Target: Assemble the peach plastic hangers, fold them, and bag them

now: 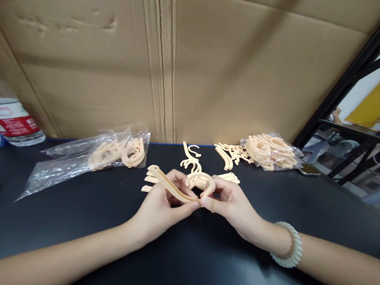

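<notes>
Both hands meet above the dark table. My left hand is closed on a long, curved, cream plastic hanger arm, whose free end points up and to the left. Pinched in my right hand is a cream plastic hanger hook, its curl facing up. The arm's lower end touches the hook at my fingertips; whether they are joined is hidden by the fingers. Behind my hands lie loose hanger hooks and more hanger arms, partly covered by the hands.
Clear plastic bags of hanger parts lie at the left and right. Loose small parts sit beside the right bag, near a phone. A large bottle stands far left. Cardboard walls the back; a black rack stands right.
</notes>
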`<state>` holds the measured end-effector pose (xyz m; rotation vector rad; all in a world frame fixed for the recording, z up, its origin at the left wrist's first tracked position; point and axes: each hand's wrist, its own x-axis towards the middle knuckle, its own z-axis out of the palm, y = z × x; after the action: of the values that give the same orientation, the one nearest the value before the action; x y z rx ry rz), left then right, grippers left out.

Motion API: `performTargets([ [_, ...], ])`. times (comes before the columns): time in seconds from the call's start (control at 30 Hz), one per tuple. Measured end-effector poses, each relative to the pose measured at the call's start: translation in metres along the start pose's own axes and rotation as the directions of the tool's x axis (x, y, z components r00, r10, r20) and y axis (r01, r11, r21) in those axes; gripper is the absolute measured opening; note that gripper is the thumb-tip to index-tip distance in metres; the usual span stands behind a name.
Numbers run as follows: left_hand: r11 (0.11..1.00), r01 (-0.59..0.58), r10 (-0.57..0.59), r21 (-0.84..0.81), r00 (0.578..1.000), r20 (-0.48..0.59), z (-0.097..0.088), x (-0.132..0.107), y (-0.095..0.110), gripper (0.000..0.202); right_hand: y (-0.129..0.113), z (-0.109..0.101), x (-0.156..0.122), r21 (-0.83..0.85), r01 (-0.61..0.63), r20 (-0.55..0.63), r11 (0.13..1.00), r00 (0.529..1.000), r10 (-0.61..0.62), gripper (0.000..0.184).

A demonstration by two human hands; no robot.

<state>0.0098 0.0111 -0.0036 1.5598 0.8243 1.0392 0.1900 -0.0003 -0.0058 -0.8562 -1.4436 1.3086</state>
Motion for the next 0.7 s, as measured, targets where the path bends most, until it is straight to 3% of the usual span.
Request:
performTargets([
  [0.13,0.995,0.048,-0.049,-0.085,0.999,-0.011,0.0,0.002,-0.003,0.039,0.002,-0.002,0.001,0.036,-0.06,0.04,0.998,0.997,0.059,0.032],
  [0.33,0.997,0.038,-0.035,-0.072,0.999,0.041,0.001,0.004,-0.004,0.029,0.002,-0.005,0.003,-0.001,-0.056,0.059,0.998,0.997,0.056,0.03],
  [0.43,0.997,0.057,-0.055,-0.045,0.998,0.045,-0.001,0.004,-0.003,0.03,-0.004,-0.01,0.008,-0.079,-0.038,0.121,0.996,0.992,0.048,0.027],
  [0.53,0.994,0.09,-0.089,-0.069,0.996,0.016,-0.002,0.004,-0.002,0.03,-0.013,-0.029,0.018,-0.259,0.016,0.164,0.966,0.986,0.027,0.023],
  [0.63,0.986,0.134,-0.137,-0.097,0.99,-0.022,-0.004,0.004,-0.002,0.024,-0.018,-0.063,0.034,-0.535,0.171,0.078,0.828,0.985,-0.153,0.017],
  [0.7,0.979,0.168,-0.174,-0.119,0.984,-0.044,-0.005,0.004,-0.002,0.021,-0.017,-0.089,0.044,-0.769,0.282,0.117,0.574,0.945,-0.307,0.016],
])
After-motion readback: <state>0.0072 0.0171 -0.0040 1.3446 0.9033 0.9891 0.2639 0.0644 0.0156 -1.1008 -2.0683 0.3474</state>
